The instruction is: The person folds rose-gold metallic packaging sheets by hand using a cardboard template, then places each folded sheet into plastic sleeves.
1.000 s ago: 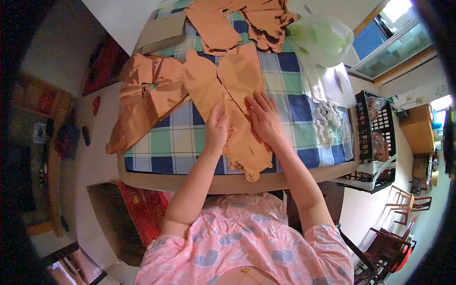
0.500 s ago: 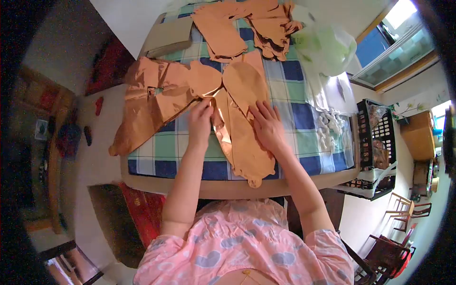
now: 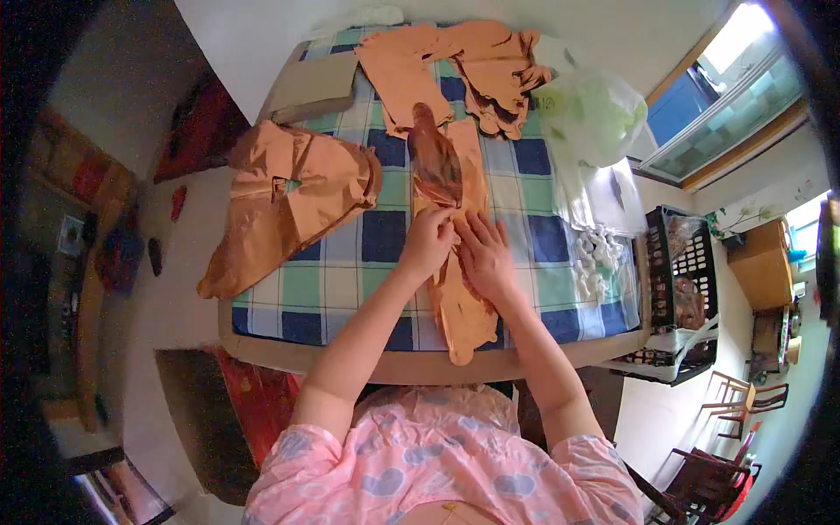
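A flat, uninflated rose-gold foil balloon (image 3: 466, 317) lies lengthwise in front of me on the checked cloth. My left hand (image 3: 427, 241) is closed, its fingers pinching the foil near the balloon's middle. Beside it, my right hand (image 3: 486, 260) rests with fingers stretched out, pressing on the same foil. A darker, shiny folded flap (image 3: 435, 157) extends beyond my fingertips, over a lighter strip of foil. To the left, apart from both hands, sits another creased rose-gold foil piece (image 3: 284, 201) with a small hole. What lies under my fingers is hidden.
More flat foil balloons (image 3: 402, 74) are stacked at the table's far side. A grey-brown box (image 3: 315, 86) stands at the back left. On the right are a clear and green plastic bag (image 3: 604, 114), small white items (image 3: 599, 262) and a black crate (image 3: 687, 280) beside the table.
My left hand has moved right, close to my right hand. The wide upper lobes of foil have been folded inward into a narrow strip, separating from the left piece.
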`<move>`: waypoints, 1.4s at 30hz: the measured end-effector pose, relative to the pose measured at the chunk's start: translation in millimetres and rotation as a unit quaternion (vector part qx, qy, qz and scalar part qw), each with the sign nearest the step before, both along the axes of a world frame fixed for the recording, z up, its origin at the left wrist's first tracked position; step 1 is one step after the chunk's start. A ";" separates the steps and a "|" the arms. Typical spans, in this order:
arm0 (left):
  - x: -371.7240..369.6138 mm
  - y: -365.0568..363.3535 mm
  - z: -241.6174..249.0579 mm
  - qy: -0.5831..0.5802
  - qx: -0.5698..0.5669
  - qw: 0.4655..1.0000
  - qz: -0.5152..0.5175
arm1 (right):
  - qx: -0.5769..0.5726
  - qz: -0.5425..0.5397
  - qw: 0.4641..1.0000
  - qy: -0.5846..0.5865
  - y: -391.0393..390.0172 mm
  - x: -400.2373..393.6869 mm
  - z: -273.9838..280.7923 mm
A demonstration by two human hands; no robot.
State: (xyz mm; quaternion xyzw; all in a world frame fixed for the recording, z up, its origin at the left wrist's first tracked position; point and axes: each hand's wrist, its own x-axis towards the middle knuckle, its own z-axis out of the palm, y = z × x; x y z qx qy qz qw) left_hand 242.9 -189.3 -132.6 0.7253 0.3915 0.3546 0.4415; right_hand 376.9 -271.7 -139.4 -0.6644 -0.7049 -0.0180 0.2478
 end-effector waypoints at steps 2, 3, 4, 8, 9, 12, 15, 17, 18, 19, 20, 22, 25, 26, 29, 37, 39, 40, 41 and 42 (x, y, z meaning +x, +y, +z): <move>-2.6 -4.7 18.8 0.028 0.201 0.976 0.077 | -0.047 0.000 0.999 0.001 -0.7 0.6 0.6; -3.7 -7.2 27.8 0.041 0.298 0.947 0.114 | -0.070 -0.001 0.998 0.001 -0.1 1.5 0.8; -4.0 -13.2 35.7 0.028 0.289 0.956 0.046 | -0.078 0.001 0.997 -0.007 0.6 3.2 -0.4; 23.1 -25.6 13.4 0.060 0.273 0.960 -0.017 | -0.062 -0.001 0.998 -0.022 -2.1 6.3 -14.5; 30.8 -17.9 4.5 0.087 0.280 0.956 0.022 | -0.042 -0.002 0.999 -0.023 -0.4 6.3 -15.0; 39.2 48.1 -14.6 0.085 0.170 0.977 0.094 | -0.030 -0.012 0.999 -0.023 -0.7 -1.6 0.3; 30.9 90.1 -15.3 0.196 0.173 0.953 0.153 | -0.025 -0.016 1.000 0.002 -1.2 -4.8 4.2; 23.7 108.9 -6.8 0.279 0.105 0.942 0.151 | -0.031 -0.008 0.999 -0.001 -1.6 -2.3 2.2; 23.4 116.1 -4.9 0.280 0.038 0.947 0.152 | -0.015 -0.010 1.000 -0.010 -1.0 -3.2 1.6; 19.5 124.9 -9.8 0.274 0.006 0.952 0.134 | -0.001 -0.013 1.000 -0.018 -0.7 -4.1 1.4; 15.7 133.8 -15.0 0.269 -0.027 0.956 0.117 | -0.006 -0.014 1.000 -0.016 -0.3 -4.7 2.8; 22.7 138.5 -16.7 0.211 -0.024 0.968 0.135 | -0.017 -0.017 1.000 -0.013 -1.0 -5.2 5.8; 34.2 107.1 12.5 0.213 -0.008 0.961 0.175 | -0.016 -0.021 1.000 -0.009 -1.2 -5.2 3.1; 38.9 95.1 24.3 0.227 0.000 0.955 0.190 | -0.018 -0.019 1.000 -0.011 -1.5 -5.1 2.4; 52.8 98.1 10.2 0.318 0.094 0.936 0.117 | -0.020 -0.014 1.000 -0.018 -0.6 -2.3 3.2; 62.0 66.6 24.5 0.332 0.175 0.927 -0.018 | -0.011 -0.016 1.000 -0.013 -2.2 -2.7 0.0; 56.6 73.3 -6.6 0.345 0.272 0.898 -0.025 | -0.018 -0.018 1.000 -0.007 -1.9 -3.0 -0.6; 52.5 74.2 -27.9 0.327 0.327 0.887 -0.013 | -0.022 -0.018 1.000 -0.005 -1.9 -3.3 -0.8; 48.9 73.6 -39.2 0.307 0.381 0.872 0.000 | -0.023 -0.017 1.000 -0.005 -1.7 -3.5 -0.4; 45.1 70.3 -34.1 0.328 0.368 0.870 -0.003 | -0.024 -0.016 1.000 -0.005 -1.5 -3.5 0.3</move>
